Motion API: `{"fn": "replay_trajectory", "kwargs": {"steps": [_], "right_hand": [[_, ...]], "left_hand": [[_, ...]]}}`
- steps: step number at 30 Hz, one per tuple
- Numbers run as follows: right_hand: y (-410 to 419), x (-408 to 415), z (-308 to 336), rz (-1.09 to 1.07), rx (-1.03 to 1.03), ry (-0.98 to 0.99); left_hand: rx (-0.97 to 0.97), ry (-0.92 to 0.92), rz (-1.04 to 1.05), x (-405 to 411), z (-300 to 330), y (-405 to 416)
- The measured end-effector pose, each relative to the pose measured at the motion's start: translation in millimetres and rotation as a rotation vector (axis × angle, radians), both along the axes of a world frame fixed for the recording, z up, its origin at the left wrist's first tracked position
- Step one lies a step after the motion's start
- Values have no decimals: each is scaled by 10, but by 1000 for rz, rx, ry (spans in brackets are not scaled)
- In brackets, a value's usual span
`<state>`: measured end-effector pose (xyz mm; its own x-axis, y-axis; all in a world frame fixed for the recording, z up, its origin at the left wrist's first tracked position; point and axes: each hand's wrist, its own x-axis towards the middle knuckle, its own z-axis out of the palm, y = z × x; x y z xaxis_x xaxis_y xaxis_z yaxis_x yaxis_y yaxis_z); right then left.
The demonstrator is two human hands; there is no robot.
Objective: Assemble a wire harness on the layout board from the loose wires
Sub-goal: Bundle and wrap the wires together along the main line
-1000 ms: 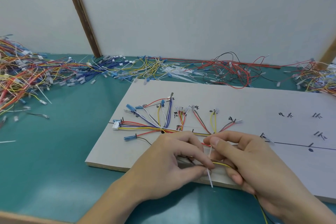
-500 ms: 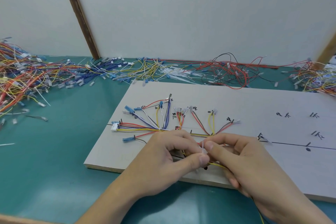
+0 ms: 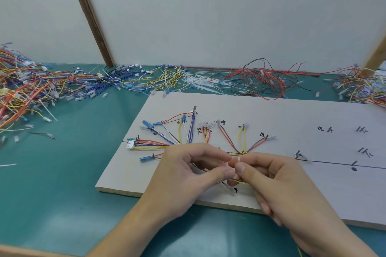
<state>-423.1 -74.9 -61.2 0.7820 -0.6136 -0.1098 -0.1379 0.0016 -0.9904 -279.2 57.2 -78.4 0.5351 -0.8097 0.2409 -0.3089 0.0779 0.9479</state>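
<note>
Fingers of my left hand (image 3: 183, 173) and right hand (image 3: 277, 181) meet over the board (image 3: 292, 110), both pinching a white tie (image 3: 238, 159) around the harness (image 3: 208, 144) trunk. Branches fan out just beyond my grip; loose wires (image 3: 62, 87) lie farther back.

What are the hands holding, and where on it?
Both hands, left and right, pinch a white cable tie around the wire bundle, near its head.

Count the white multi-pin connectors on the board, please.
1. The white connector sits at the left end of the harness on the layout board, at the start of the drawn line. The hands could hide others.
</note>
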Motion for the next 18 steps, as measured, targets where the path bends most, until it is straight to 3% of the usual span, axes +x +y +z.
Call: {"fn": "replay_trajectory", "kwargs": {"steps": [18], "right_hand": [[-6,-10,-49,-6,13,-16]], "left_hand": [[-6,-96,-24,14,10,12]]}}
